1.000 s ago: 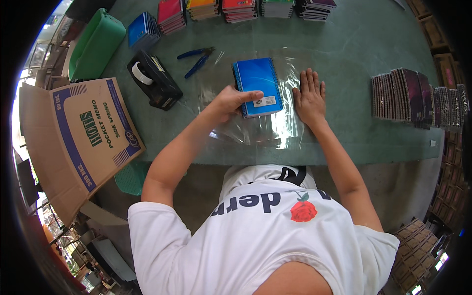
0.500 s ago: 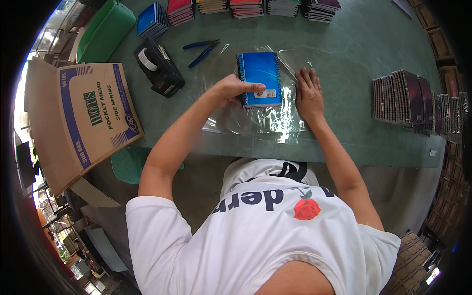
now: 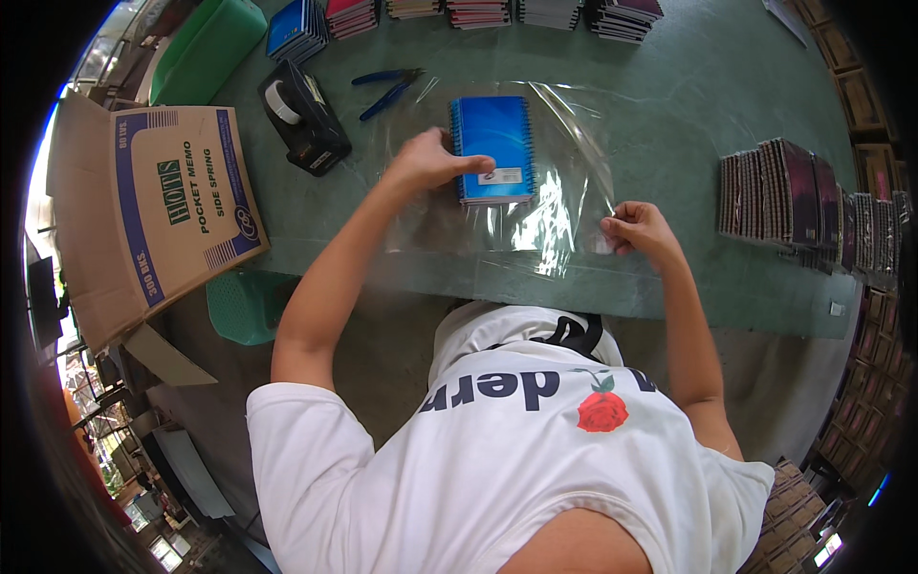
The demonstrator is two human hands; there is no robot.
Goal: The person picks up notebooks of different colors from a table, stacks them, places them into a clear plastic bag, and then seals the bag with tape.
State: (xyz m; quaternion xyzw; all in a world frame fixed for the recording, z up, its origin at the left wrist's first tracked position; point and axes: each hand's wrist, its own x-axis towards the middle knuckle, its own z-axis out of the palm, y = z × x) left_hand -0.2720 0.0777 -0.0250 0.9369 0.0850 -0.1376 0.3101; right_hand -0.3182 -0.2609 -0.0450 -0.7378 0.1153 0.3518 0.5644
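Observation:
A stack of blue spiral notebooks [image 3: 494, 143] lies on a clear plastic sheet [image 3: 535, 225] spread on the green table [image 3: 708, 115]. My left hand [image 3: 430, 161] rests on the stack's left side, thumb on the cover, holding it down. My right hand [image 3: 636, 230] pinches the right edge of the plastic sheet, away from the stack.
A black tape dispenser [image 3: 304, 115] and blue pliers [image 3: 387, 88] lie left of the sheet. Stacks of notebooks [image 3: 478, 11] line the far edge, and a row of dark notebooks [image 3: 813, 206] stands at right. An open cardboard box [image 3: 158, 206] and a green stool [image 3: 247, 306] sit at left.
My right hand left the spot beside the notebook stack, moved right and toward me, and took hold of the sheet's right edge. My left hand stayed on the stack.

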